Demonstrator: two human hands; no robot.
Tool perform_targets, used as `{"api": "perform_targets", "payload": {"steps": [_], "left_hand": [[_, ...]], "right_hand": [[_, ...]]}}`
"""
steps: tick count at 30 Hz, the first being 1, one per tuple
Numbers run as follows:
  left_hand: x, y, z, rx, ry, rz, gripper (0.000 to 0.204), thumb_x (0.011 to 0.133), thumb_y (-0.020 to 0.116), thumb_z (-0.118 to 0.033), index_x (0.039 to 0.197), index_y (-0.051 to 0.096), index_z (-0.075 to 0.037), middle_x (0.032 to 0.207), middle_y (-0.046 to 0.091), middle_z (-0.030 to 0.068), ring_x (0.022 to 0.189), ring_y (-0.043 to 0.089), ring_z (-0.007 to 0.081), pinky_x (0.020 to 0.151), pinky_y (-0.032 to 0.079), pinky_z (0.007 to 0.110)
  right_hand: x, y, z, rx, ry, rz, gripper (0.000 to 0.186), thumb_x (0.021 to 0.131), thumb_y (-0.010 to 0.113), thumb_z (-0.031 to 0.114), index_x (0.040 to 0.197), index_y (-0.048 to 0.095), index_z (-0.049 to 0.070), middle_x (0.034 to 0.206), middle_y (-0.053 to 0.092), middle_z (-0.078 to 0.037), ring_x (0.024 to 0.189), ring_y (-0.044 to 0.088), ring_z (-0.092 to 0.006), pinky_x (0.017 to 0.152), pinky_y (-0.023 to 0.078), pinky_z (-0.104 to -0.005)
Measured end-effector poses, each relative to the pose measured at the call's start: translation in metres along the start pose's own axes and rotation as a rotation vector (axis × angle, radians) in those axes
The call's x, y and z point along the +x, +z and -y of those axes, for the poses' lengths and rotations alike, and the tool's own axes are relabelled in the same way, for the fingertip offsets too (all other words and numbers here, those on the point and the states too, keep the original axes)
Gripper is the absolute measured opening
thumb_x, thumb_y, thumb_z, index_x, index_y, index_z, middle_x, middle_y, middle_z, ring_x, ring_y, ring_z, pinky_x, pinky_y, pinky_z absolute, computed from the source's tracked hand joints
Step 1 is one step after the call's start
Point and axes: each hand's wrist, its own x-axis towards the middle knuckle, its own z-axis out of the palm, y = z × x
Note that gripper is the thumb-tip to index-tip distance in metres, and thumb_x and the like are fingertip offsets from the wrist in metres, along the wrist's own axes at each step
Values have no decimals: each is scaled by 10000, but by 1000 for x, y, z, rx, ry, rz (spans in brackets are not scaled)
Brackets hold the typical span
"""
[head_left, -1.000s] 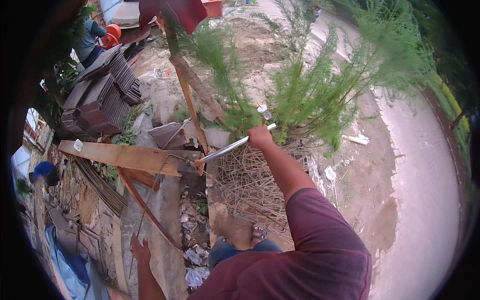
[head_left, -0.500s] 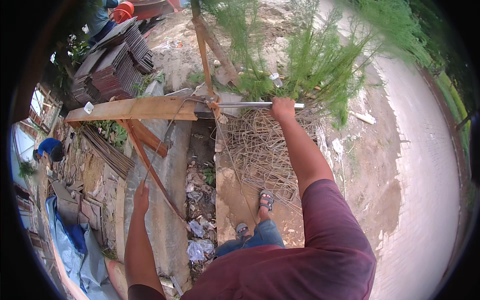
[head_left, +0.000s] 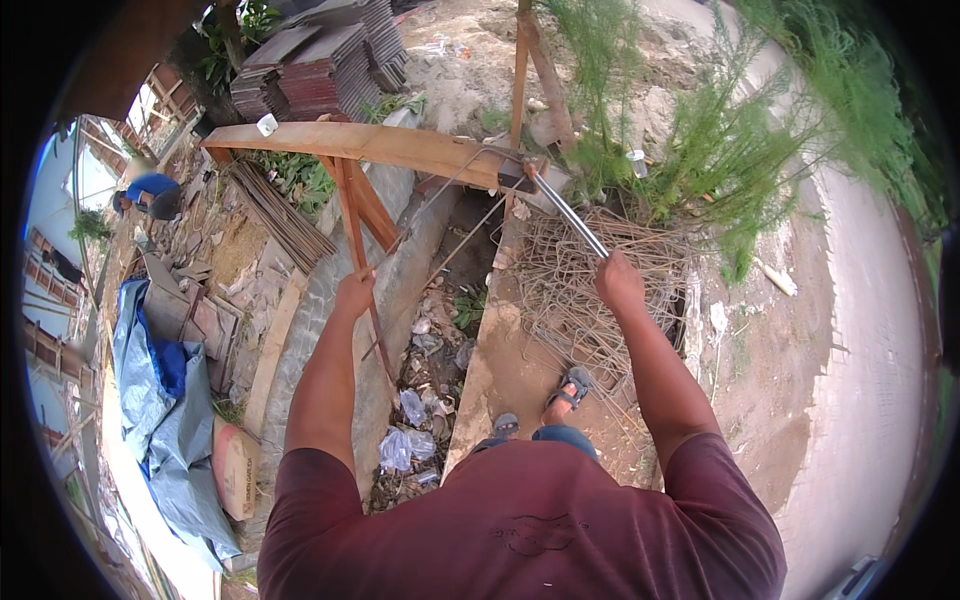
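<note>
A silver metal pipe [head_left: 570, 215] slants from the end of a wooden beam toward me, and my right hand [head_left: 620, 283] is closed round its near end. My left hand [head_left: 354, 292] is closed on a thin steel rod [head_left: 430, 205], which runs up to the beam's end. The wooden beam [head_left: 400, 143] lies raised on plank legs, with a dark block [head_left: 517, 178] at its right end where rod and pipe meet. Another thin rod length [head_left: 455, 255] slants down from that block across the ditch. How rod and pipe engage there is too small to tell.
A tangle of bent steel rods [head_left: 590, 290] lies right of the ditch [head_left: 435, 330], which holds litter. Straight rods [head_left: 280, 215], stacked roof tiles [head_left: 320, 75] and a blue tarp [head_left: 165, 400] are leftward. A person [head_left: 153, 193] bends far left. Feathery green plants [head_left: 690, 150] grow ahead.
The pipe has swung from lying crosswise to slanting toward me, my right hand coming nearer with it. My left hand appears farther forward on the rod. The view has shifted left.
</note>
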Motion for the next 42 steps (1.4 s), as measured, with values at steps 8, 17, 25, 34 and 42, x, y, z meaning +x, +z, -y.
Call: {"api": "perform_targets", "payload": {"steps": [8,17,25,34,42], "left_hand": [[7,-11,12,29,-124,62,304,873,584,-337,966,710,-77,655,652,109,619,633,220,634,480,359],[-6,-18,13,-18,-205,60,277,867,603,-306,906,705,-52,647,640,97,593,598,174,604,448,334],[5,-23,2,-111,-146,110,263,893,542,-228,837,674,-7,540,535,44,483,436,113,489,341,308],[18,-23,8,-233,-125,207,259,921,544,-222,841,656,-2,533,518,43,467,446,105,469,337,286],[21,-37,-12,-251,-171,247,273,928,537,-235,850,666,-8,543,521,45,462,444,103,462,337,278]], "right_hand": [[57,-42,-43,312,45,509,323,902,574,339,963,566,22,577,487,-41,440,514,-143,402,394,-320],[105,-115,-27,344,66,900,303,930,546,341,1011,541,50,582,494,-16,457,518,-119,406,421,-278],[104,-122,-22,493,110,982,362,968,441,373,1029,512,24,623,499,-48,452,510,-137,419,417,-300],[62,-107,10,170,22,608,444,940,450,431,1058,568,19,767,613,-177,750,615,-316,696,460,-444],[80,-143,49,107,244,809,484,953,423,470,999,569,10,625,517,-84,492,535,-207,467,430,-374]]}}
